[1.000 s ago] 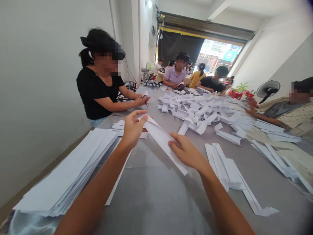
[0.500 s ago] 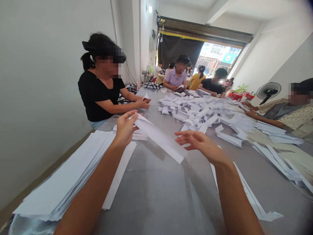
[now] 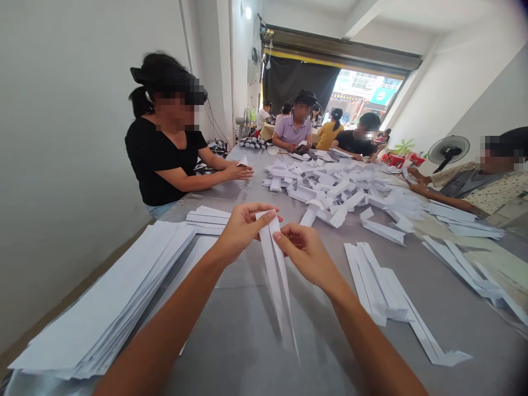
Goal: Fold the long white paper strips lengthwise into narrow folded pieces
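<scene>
A long white paper strip (image 3: 273, 275), folded lengthwise, hangs tilted over the table between my hands. My left hand (image 3: 249, 224) pinches its upper end, thumb on the front face. Just below, my right hand (image 3: 303, 250) grips the strip's right edge between thumb and fingers. The lower end dangles free above the grey surface. Left of my forearm lies a thick stack of white paper sheets (image 3: 99, 291). Right of my right hand are several folded paper strips (image 3: 371, 286), overlapping each other.
A grey-covered table (image 3: 239, 352) stretches ahead. A big heap of folded paper pieces (image 3: 330, 187) lies on it. Smaller strips (image 3: 208, 217) sit beyond the stack. A person in black (image 3: 169, 148) stands at the left edge; other people sit around the far and right sides. A fan (image 3: 449, 151) stands right.
My right hand has come in from the right and closed on the strip. My left hand has moved right and slightly down, and the strip has swung from slanting to nearly vertical.
</scene>
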### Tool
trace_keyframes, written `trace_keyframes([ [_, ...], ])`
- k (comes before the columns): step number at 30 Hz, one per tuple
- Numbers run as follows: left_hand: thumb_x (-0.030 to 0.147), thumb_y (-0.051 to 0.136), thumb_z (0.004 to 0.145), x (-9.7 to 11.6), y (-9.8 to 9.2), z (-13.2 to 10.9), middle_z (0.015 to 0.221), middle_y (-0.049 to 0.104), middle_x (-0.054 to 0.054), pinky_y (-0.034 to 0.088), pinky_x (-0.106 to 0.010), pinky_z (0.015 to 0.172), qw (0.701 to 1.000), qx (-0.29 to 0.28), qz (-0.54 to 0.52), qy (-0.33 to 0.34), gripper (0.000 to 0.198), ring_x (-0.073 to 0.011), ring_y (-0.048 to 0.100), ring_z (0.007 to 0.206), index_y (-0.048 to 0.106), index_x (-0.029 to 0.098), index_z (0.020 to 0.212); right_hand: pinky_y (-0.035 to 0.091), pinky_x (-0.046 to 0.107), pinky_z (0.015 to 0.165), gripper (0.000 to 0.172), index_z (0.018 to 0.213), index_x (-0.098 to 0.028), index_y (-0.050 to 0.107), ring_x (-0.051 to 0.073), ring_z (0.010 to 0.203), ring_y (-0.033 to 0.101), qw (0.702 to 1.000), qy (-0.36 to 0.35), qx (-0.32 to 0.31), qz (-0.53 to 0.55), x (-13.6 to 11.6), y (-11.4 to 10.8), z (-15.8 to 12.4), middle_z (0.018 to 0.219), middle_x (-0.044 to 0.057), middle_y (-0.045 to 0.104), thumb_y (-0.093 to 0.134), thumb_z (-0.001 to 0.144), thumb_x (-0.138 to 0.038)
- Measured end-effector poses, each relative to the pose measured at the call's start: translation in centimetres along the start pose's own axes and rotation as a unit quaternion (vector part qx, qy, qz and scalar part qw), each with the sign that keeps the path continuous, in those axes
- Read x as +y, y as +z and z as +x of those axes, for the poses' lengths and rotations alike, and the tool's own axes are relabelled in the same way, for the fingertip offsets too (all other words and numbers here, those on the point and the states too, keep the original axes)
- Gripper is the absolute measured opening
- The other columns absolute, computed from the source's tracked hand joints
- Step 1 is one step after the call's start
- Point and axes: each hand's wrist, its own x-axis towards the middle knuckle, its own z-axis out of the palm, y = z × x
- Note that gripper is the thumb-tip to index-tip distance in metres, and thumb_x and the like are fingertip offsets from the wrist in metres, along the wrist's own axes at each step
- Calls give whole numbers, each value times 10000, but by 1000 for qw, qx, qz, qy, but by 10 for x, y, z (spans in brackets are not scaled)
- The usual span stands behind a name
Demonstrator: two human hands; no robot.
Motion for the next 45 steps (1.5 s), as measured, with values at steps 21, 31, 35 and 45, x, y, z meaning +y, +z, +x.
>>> trace_keyframes([
  [21,460,924,800,-8,7,3,945,848,-75,551,-273,723,987,65,92,118,342,-230,774,861,864,192,1004,389,255,546,402,777,-206,555,131,655,492,999,-10,33,-7,8,8,1,727,-26,501,675,997,-520],
  [31,467,901,819,-12,8,4,796,779,-32,416,-248,563,986,72,102,112,295,-140,604,636,863,194,924,558,282,622,456,808,-204,618,160,685,603,999,-24,43,16,10,8,2,757,-2,591,594,1045,-593],
  [35,474,916,791,-12,10,4,792,757,-29,439,-250,613,990,64,79,98,304,-149,605,695,845,189,870,539,285,605,437,781,-202,624,150,627,579,997,-46,63,-15,12,8,1,708,-4,595,603,1055,-543],
  [45,536,968,705,-9,9,3,823,754,-43,438,-265,622,996,77,22,45,435,-149,605,698,848,180,925,494,274,556,428,749,-211,594,138,572,577,995,-64,58,-58,12,12,-1,652,-20,566,574,1072,-492],
])
